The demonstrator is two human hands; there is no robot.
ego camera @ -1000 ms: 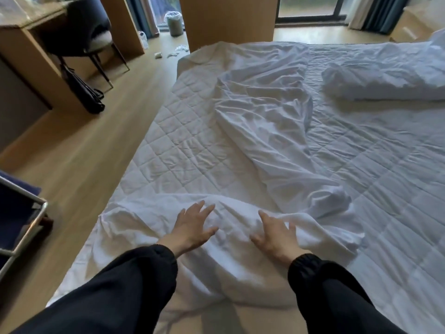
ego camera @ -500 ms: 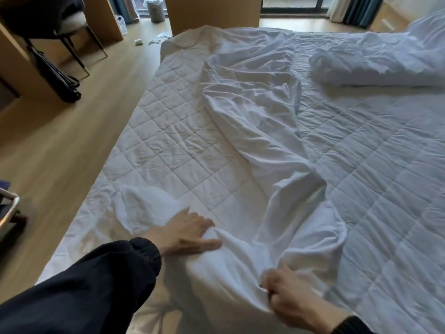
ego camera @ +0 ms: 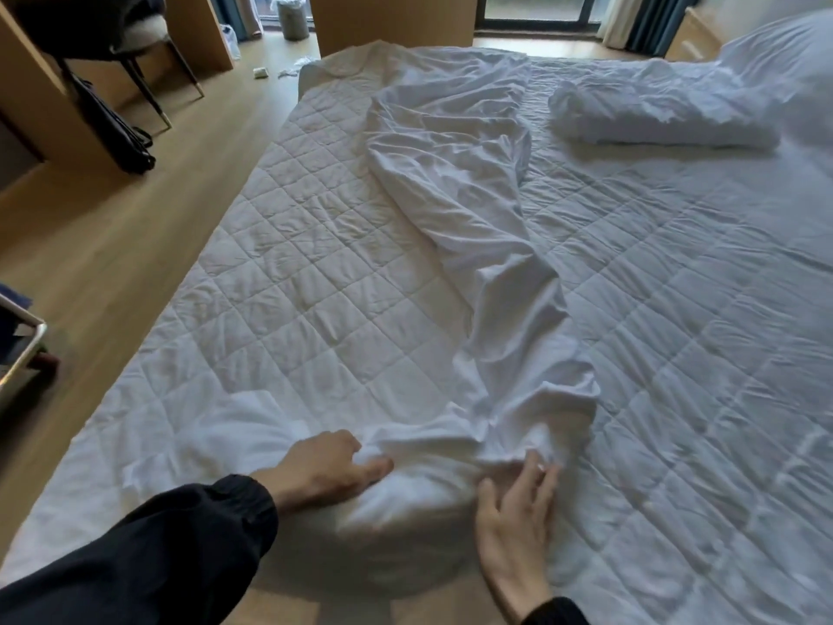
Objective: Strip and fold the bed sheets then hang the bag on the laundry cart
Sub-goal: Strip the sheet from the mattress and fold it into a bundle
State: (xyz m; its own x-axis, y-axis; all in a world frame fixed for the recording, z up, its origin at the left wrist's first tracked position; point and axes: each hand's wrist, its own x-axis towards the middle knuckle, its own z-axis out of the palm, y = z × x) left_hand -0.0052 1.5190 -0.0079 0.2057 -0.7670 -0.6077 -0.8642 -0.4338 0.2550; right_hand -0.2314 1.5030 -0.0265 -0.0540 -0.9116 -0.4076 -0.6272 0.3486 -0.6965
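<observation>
A crumpled white bed sheet (ego camera: pixel 469 209) lies gathered in a long strip down the quilted mattress (ego camera: pixel 315 272), ending in a bunch at the near edge. My left hand (ego camera: pixel 324 466) grips that bunch, its fingers curled into the cloth and its thumb lying along it. My right hand (ego camera: pixel 518 502) is just to the right with straight fingers, the tips touching the underside of the sheet's fold. Black sleeves cover both arms.
A rolled white bundle of bedding (ego camera: pixel 653 115) and a pillow (ego camera: pixel 784 60) lie at the far right of the bed. The metal frame of the laundry cart (ego camera: pixel 22 349) shows at the left edge. A chair (ego camera: pixel 148 47), a black bag (ego camera: pixel 117 133) and a bin (ego camera: pixel 293 15) stand on the wooden floor.
The sheet has been pulled toward the near edge and bunched up. My left hand went from lying flat to gripping the cloth. My right hand let go of its fistful and opened.
</observation>
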